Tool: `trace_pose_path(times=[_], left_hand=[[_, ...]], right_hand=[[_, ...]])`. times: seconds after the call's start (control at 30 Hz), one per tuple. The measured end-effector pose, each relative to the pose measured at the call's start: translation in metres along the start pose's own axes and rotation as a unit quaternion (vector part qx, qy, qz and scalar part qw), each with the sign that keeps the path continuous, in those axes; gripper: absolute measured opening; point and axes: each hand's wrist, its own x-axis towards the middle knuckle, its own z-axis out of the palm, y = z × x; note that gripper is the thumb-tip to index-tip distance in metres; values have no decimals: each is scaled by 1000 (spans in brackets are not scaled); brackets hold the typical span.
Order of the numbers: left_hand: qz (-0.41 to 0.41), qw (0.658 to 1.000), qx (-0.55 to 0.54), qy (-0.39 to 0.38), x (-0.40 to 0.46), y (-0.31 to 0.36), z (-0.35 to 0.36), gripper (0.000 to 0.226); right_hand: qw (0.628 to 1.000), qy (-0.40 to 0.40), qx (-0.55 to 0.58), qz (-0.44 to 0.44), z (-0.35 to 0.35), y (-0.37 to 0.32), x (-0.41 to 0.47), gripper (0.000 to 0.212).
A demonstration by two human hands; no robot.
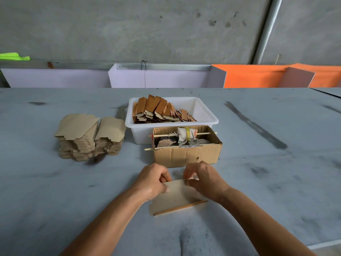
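**A:** Where is the folded card piece [178,197]?

**B:** Lower centre of the frame, lying on the grey desk [55,191], just below the cardboard box [186,155]. Its near edge shows a darker brown strip.

**A:** And the hands?

**B:** The left hand [153,179] sits at the piece's upper left corner, with the fingers curled and the thumb pressed onto the card. The right hand [203,179] is at the upper right edge, its fingers bent and closed on that edge. It looks like a pinch, though the hand itself hides the contact.

**A:** What lies around them?

**B:** At left centre is a stack of flat blanks [88,137], well apart from the hands. Above the box, right against it, stands a white tub [200,110]. In its left part, folded brown pieces [158,110] lean in rows.

**A:** And the box?

**B:** It's open on top, with two thin sticks [204,133] across it. A cloth roll [186,134] sits on the farther one.
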Motion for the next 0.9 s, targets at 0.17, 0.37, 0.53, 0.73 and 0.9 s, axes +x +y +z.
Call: trace_pose_path(times=[0.17, 0.37, 0.53, 0.73, 0.9], left_hand=[[33, 999, 10, 42, -4, -7, 1, 12], [125, 985, 91, 82, -15, -10, 7, 10], [245, 930, 259, 84, -36, 2, 0, 10], [194, 910, 364, 32, -49, 18, 0, 13], [164, 913, 371, 41, -43, 15, 15, 29]], right_hand=[[998, 40, -39, -36, 1, 5, -3, 12], [972, 64, -158, -161, -2, 5, -8, 11], [936, 71, -268, -215, -2, -2, -13, 22], [943, 62, -271, -184, 5, -7, -26, 18], [942, 75, -275, -179, 10, -9, -29, 27]])
